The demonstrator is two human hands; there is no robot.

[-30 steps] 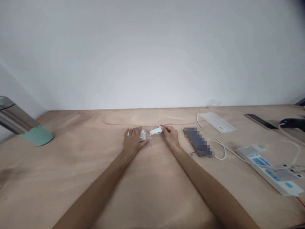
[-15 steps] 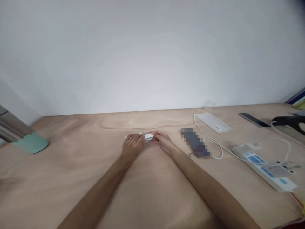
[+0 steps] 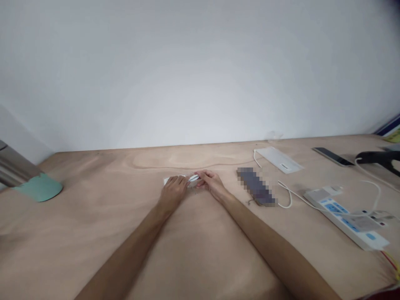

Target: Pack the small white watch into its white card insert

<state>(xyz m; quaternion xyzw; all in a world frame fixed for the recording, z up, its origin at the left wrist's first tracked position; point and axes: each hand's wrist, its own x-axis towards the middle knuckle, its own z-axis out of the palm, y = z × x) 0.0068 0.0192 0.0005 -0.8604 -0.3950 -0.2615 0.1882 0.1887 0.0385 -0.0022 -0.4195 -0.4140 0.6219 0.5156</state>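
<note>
Both my hands meet at the middle of the plywood table (image 3: 93, 200). My left hand (image 3: 173, 192) lies over a flat white piece (image 3: 167, 180), whose strip runs right under its fingers. My right hand (image 3: 211, 183) pinches a small white plastic part (image 3: 193, 178) from the right, and the left fingertips reach the same part. A thin metal pin (image 3: 196, 191) shows just below the fingers. Much of the white items is hidden by my fingers, so their exact shape cannot be made out.
To the right lie a pixelated dark device (image 3: 256, 186), a white cable (image 3: 286, 194), a white pad (image 3: 278, 160), a black phone (image 3: 333, 156), a white power strip (image 3: 343, 218) and a black object (image 3: 378, 157). A steel cylinder (image 3: 15, 170) on a green base (image 3: 39, 187) stands left.
My hands have come together from slightly apart, and the white parts now meet between them. The white piece shows as a flatter strip under my left fingers. The view has shifted slightly.
</note>
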